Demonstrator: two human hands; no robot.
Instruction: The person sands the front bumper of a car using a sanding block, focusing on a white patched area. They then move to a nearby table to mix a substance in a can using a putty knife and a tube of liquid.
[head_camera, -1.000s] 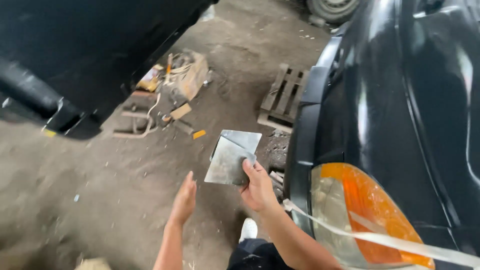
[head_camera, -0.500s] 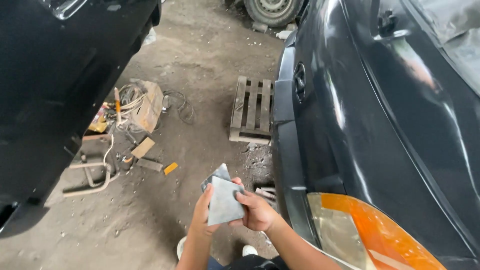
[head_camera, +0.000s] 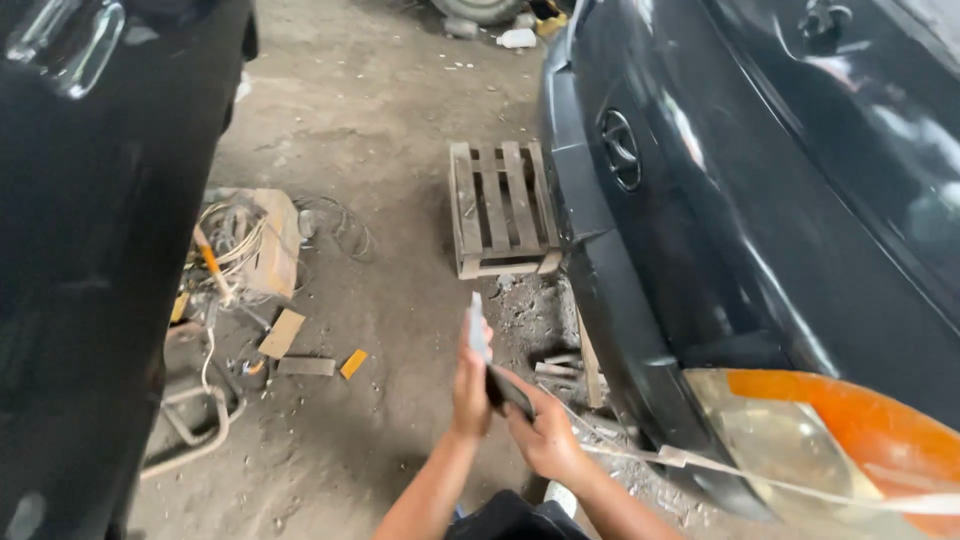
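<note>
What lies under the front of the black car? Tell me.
Under the black car the wooden pallet runs in beneath the bumper, with wood scraps and rubble on the dirt floor. Farther under, the bodywork hides everything.

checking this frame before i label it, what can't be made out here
Head view only:
- Sheet: seen edge-on, its face is hidden.
- Left hand and right hand: fingers overlap on the sheet's dark lower part, so the exact grip is unclear.
- Headlight: cut off by the frame edge.
- Box contents: tangled, too small.
</note>
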